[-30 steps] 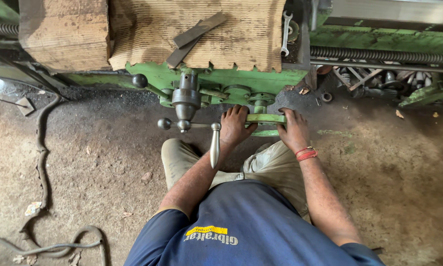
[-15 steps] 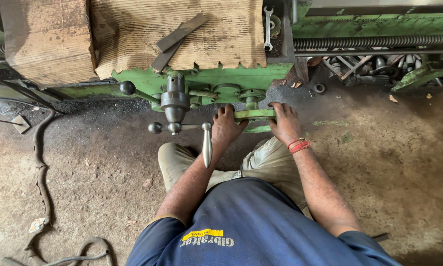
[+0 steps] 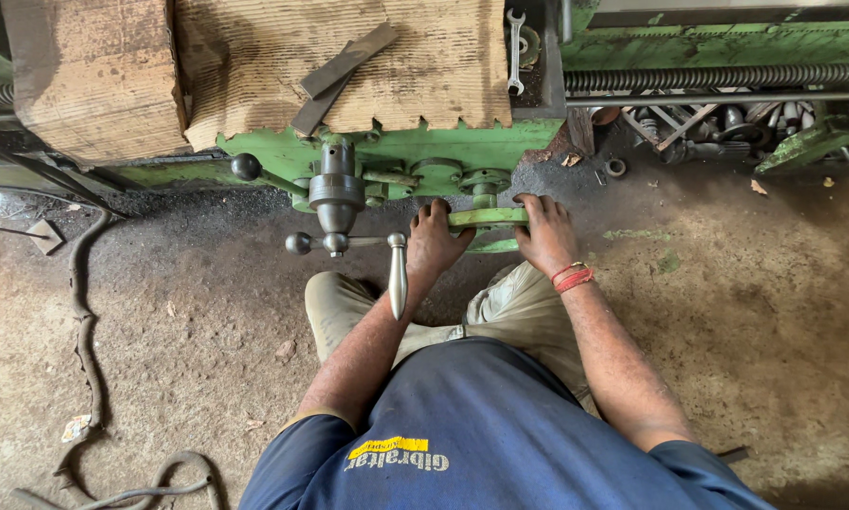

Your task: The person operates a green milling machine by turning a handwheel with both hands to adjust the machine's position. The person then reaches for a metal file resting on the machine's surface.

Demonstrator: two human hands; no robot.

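A green handwheel (image 3: 486, 219) sticks out from the front of a green machine apron (image 3: 396, 156). My left hand (image 3: 436, 241) grips the wheel's left rim. On the right rim sits my right hand (image 3: 545, 234), fingers curled over it; a red thread band circles that wrist. Just left of my left hand, a steel crank (image 3: 337, 203) carries a ball knob and a long hanging metal handle (image 3: 398, 276).
Corrugated cardboard (image 3: 254, 66) covers the machine top, with two flat metal bars (image 3: 341, 76) and a spanner (image 3: 516, 47) on it. A lead screw (image 3: 717, 77) runs right. A cable (image 3: 84, 349) snakes over the dirt floor at left. My knees are below the handwheel.
The view has shifted slightly, so the machine sits lower and further right in the frame. Both hands stay on the green handwheel, with little visible movement.
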